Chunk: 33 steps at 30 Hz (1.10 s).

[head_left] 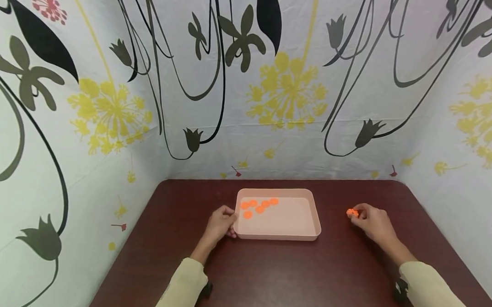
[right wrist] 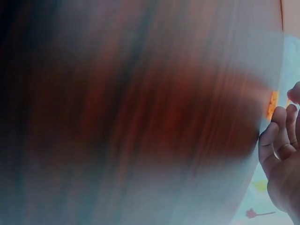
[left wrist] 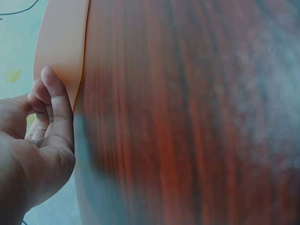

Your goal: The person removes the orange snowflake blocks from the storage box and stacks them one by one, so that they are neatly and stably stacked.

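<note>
A shallow pink rectangular tray (head_left: 290, 222) lies on the dark brown table. My left hand (head_left: 219, 225) grips its left edge; in the left wrist view the fingers (left wrist: 60, 105) lie against the tray's outer wall (left wrist: 61, 37). Several flat, round orange pieces (head_left: 259, 209) are spread over the left and back part of the tray floor. Right of the tray, my right hand (head_left: 374, 221) pinches a small, bumpy orange piece (head_left: 352, 213) between thumb and fingertips. The right wrist view shows a thin side of this orange piece (right wrist: 272, 105), partly hidden by the fingers.
The wood-grained table (head_left: 255, 274) reaches a rounded back edge just behind the tray. White cloth with flower prints (head_left: 243, 98) hangs at the back and both sides. Dark wrist straps show beneath the light sleeves (head_left: 182, 289).
</note>
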Motion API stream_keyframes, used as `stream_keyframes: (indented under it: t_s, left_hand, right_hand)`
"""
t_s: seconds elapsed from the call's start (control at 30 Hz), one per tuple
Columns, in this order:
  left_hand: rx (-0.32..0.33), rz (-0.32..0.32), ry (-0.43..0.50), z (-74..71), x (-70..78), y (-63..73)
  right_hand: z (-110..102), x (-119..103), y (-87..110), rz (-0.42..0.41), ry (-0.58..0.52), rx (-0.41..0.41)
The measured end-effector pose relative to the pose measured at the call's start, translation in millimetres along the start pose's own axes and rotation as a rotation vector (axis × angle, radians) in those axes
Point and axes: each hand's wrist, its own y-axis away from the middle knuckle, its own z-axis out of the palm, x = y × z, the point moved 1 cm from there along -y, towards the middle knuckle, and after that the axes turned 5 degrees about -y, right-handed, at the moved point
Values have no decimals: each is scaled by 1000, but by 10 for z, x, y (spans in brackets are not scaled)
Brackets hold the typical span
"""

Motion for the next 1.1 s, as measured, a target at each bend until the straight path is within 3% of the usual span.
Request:
stream_keyframes:
  t_s: [0.33,0.8,1.1]
  left_hand:
    - [-4,-25,5,22,23,11]
    - [2,-29,7,16,34,34]
    - [-1,-34,10,7,25,33]
  right_hand:
    - [-37,-1,-2,25,20,-62]
    - [-21,16,-22,23,23,-78]
    - [-3,-220,-56,-81,-2,23]
